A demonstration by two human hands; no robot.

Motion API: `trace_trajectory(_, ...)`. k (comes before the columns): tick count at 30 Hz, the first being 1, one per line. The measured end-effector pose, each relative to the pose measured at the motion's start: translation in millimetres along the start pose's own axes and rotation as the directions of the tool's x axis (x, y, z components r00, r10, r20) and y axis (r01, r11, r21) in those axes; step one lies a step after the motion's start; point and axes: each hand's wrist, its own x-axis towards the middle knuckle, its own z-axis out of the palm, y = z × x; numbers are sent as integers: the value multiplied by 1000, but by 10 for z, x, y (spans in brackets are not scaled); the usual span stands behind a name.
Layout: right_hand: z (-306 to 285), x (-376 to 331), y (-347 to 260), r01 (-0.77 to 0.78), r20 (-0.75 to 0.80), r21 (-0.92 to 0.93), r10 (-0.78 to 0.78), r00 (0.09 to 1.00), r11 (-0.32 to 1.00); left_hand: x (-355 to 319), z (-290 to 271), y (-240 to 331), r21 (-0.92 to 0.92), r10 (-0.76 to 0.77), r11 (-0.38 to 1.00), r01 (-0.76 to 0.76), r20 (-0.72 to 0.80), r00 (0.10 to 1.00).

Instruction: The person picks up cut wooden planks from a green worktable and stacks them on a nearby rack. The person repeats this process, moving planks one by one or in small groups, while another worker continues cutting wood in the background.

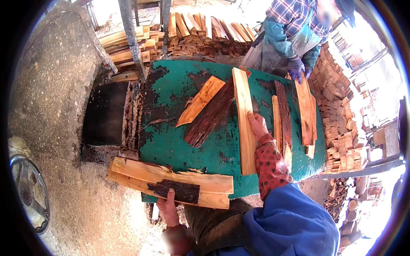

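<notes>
My left hand (169, 210) grips a small bundle of split wooden boards (141, 172) at the table's near left edge, its thumb on top. A dark bark piece (179, 192) lies on that bundle. My right hand (258, 126) is closed on the right edge of a long pale board (243, 106) over the green table (166, 89); its fingers are partly hidden. Left of this board are a short orange board (203, 99) and a dark bark-covered slab (205, 121). To its right are a narrow board (276, 123) and another bark-edged strip (283, 111).
Across the table, a person in purple gloves (295, 68) holds a board (305, 111) at the right. Stacked wood (337, 98) stands behind the right edge, more piles (205, 30) at the back. A dark machine bed (104, 113) adjoins the left side; a handwheel (30, 192) is far left.
</notes>
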Motion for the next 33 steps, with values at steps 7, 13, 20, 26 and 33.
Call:
trace_trajectory(7, 123, -393, -503, 37, 167, 392, -111, 980, 919, 32, 10, -33, -6, -11, 1000, 11, -25, 1000)
trace_trajectory(13, 593, -715, -1291, 85, 489, 396, -288, 823, 914, -24, 44, 75, -86, -29, 996, 25, -38, 999)
trace_trajectory(20, 784, 257, -865, 854, 535, -221, -674, 510, 470, 10, 73, -3, -68, 31, 997, -35, -69, 997)
trace_trajectory(26, 1229, 704, -1037, 893, 797, -392, -403, 450, 222, 40, 94, -40, -64, 125, 989, -132, -107, 986)
trace_trajectory(33, 1276, 495, -1478, 908, 861, -415, -343, 374, -50, 20, 19, -41, -60, 43, 997, -48, -89, 995)
